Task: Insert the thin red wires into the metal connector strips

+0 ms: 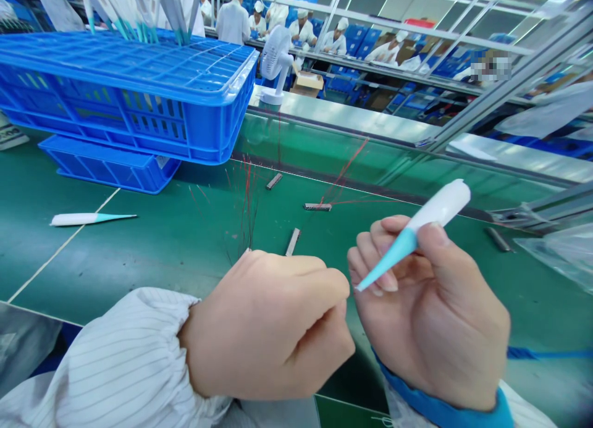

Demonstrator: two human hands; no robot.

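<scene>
My right hand holds a white-and-teal thermometer housing between thumb and fingers. Its wide white end points up and right, and the narrow teal tip slants down towards my left hand. That hand is closed in a fist, back towards me, close beside the tip; whatever its fingers pinch is hidden. Beyond the fist, thin red and black wires rise from a spot partly covered by my knuckles. Small dark strip-like parts lie on the green bench, some with fine red wires. Another thermometer housing lies at the left.
A large blue crate with several thermometer housings standing in its grid top rests on a smaller blue bin. A white fan stands on the ledge behind. A clear plastic bag lies right. Several people work in the background.
</scene>
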